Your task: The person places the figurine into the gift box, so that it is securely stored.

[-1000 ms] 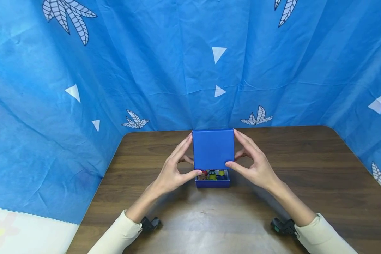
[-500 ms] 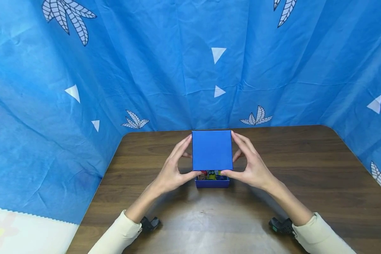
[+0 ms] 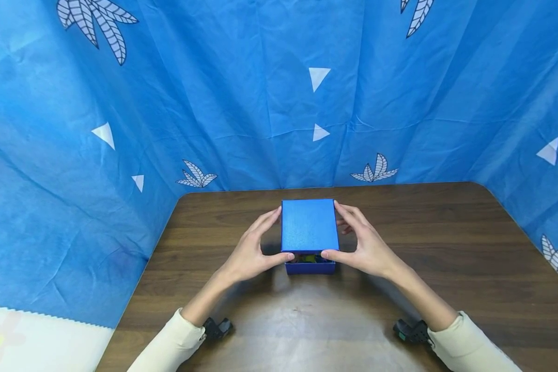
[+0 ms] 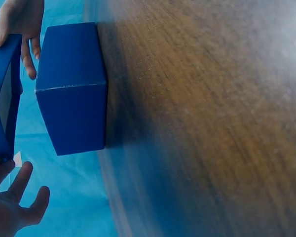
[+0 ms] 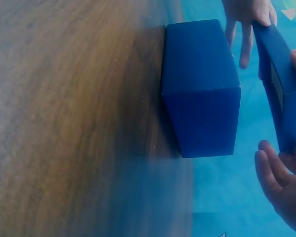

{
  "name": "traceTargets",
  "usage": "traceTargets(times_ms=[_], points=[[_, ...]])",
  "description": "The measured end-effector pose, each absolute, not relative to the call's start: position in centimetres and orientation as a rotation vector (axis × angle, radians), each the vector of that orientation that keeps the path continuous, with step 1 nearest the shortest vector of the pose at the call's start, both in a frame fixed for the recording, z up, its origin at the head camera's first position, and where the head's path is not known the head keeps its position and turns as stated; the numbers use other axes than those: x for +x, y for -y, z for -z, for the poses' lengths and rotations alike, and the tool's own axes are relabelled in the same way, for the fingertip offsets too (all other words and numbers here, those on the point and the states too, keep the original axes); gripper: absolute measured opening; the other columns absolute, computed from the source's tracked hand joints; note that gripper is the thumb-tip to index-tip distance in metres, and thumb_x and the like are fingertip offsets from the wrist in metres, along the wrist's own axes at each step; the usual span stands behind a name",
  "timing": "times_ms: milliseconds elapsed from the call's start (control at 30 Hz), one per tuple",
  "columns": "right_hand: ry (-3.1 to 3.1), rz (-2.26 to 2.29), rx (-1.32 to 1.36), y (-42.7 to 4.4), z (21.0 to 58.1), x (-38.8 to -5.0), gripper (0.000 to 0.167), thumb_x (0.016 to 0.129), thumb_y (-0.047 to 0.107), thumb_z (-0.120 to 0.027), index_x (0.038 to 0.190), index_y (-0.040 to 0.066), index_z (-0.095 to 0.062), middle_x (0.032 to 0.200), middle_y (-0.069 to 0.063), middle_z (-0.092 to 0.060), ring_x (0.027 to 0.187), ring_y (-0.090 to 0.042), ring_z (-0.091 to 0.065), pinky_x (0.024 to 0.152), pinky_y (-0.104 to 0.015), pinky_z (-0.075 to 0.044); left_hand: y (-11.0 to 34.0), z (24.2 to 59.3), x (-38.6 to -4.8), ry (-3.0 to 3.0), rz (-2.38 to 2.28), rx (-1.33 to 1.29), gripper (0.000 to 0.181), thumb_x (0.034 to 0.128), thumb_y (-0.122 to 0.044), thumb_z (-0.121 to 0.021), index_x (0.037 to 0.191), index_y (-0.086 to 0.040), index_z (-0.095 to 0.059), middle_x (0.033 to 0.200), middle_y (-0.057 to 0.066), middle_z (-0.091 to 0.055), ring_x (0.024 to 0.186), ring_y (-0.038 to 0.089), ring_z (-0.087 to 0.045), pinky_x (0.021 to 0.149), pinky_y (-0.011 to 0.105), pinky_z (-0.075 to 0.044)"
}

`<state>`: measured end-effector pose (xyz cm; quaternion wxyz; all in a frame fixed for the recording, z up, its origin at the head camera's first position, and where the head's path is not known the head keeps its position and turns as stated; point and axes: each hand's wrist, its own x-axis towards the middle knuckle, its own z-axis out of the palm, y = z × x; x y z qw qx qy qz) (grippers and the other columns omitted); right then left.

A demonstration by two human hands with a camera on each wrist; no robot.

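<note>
A square blue box lid [image 3: 309, 225] is held level between both hands, just above the open blue box [image 3: 310, 268] on the table. My left hand [image 3: 256, 254] grips the lid's left side, thumb at the near corner and fingertips at the far one. The right hand [image 3: 366, 248] holds the opposite side the same way. Through the narrow gap, bits of small colourful toys [image 3: 309, 258] show inside the box; most of them are hidden. In the left wrist view the lid [image 4: 7, 98] is apart from the box [image 4: 74, 89].
The brown wooden table [image 3: 446, 248] extends to both sides and in front of the box. Blue patterned cloth [image 3: 242, 103] hangs behind the far edge and at the sides. A white cloth [image 3: 37, 336] shows at lower left.
Both hands have lowered the lid toward the box and tilted it flatter. Less of the toys shows now. The right thumb has shifted left along the lid's near edge.
</note>
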<state>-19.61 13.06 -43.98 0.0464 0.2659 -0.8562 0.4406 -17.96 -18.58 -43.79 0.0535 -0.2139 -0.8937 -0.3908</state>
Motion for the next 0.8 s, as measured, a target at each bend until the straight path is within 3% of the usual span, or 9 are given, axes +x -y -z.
traceTargets(times_ms=[233, 400, 800], points=[[2.776, -1.294, 0.746, -13.0, 44.6, -19.5, 0.110, 0.087, 0.051, -0.088, 0.172, 0.015, -0.029, 0.154, -0.009, -0.050, 0.132, -0.030, -0.060, 0.108, -0.057, -0.056, 18.5, 44.0, -17.5, 2.859, 1.081, -0.582, 0.106, 0.0838, -0.059, -0.087, 0.170, -0.037, -0.030, 0.172, 0.001, -0.042, 0.160, 0.029, -0.041, 0.128, 0.071, -0.029], [2.846, -1.249, 0.710, -13.0, 44.9, -19.4, 0.111, 0.086, 0.057, -0.086, 0.171, 0.013, -0.030, 0.152, -0.011, -0.053, 0.133, -0.031, -0.061, 0.108, -0.060, -0.055, 18.5, 44.2, -17.6, 2.926, 1.060, -0.567, 0.106, 0.0835, -0.062, -0.086, 0.170, -0.035, -0.031, 0.171, 0.002, -0.044, 0.160, 0.030, -0.041, 0.129, 0.071, -0.026], [2.870, -1.308, 0.690, -12.9, 45.9, -19.2, 0.113, 0.084, 0.058, -0.088, 0.169, 0.010, -0.032, 0.155, -0.012, -0.051, 0.130, -0.030, -0.064, 0.101, -0.052, -0.061, 18.5, 45.1, -17.7, 2.982, 1.076, -0.585, 0.109, 0.0827, -0.061, -0.088, 0.170, -0.027, -0.033, 0.173, 0.004, -0.042, 0.163, 0.032, -0.037, 0.130, 0.071, -0.025]])
